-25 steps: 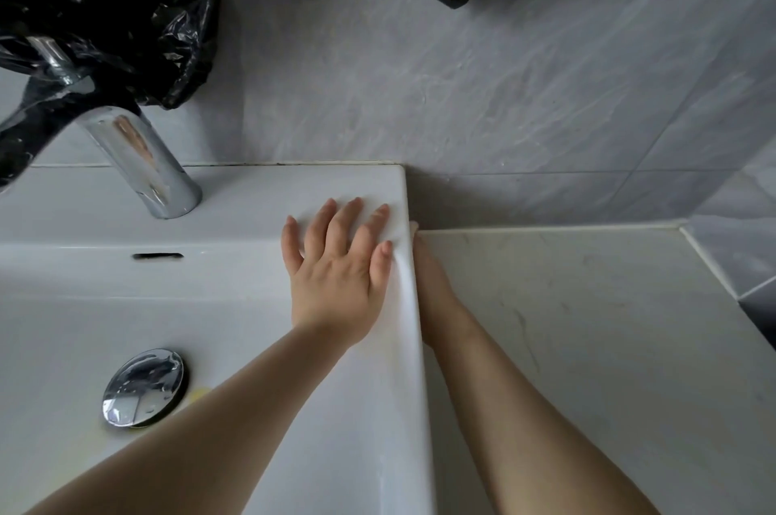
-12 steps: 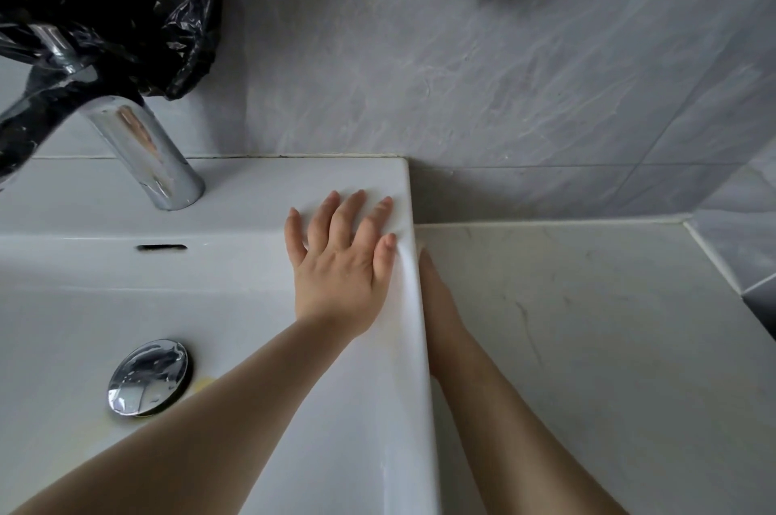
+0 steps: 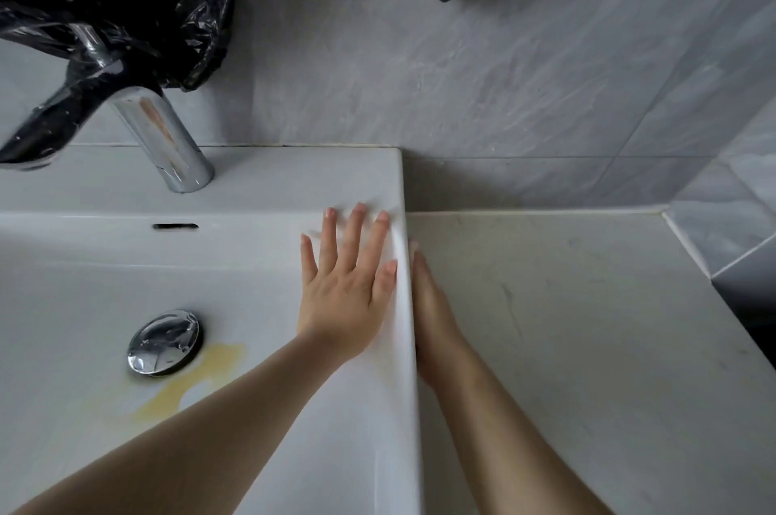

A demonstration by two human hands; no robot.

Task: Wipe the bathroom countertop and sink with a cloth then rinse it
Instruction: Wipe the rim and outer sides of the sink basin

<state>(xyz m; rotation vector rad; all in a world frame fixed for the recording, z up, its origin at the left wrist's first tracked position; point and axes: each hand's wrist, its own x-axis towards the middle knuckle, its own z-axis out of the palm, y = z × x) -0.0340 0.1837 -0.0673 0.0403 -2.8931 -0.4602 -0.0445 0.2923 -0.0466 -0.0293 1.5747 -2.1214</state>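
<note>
- Cloth: hard to make out. A faint white fold showed under the left hand (image 3: 346, 296) on the sink's right rim, white on white; edges could not be traced with confidence.
- Right hand (image 3: 430, 304): largely hidden behind the outer wall of the sink (image 3: 252, 187), in the gap between sink and bench (image 3: 567, 325). Only its upper edge and wrist showed; state of its fingers could not be told, nor whether it held anything.
- Tap (image 3: 163, 136): spout and top partly covered by black plastic sheeting (image 3: 105, 2); only the chrome base was clear.
- A second piece of black plastic was cut off at the top edge of the view.
- Left-hand fingers (image 3: 355, 233): straight and slightly spread, palm flat, pressing down on the rim near the sink's back right corner. Thumb lay along the rim's outer edge.
- Drain plug (image 3: 164, 341) sat in the basin, well apart from the left hand, with a yellow stain (image 3: 197, 380) beside it.
- Bench surface was pale with faint dark marks.
</note>
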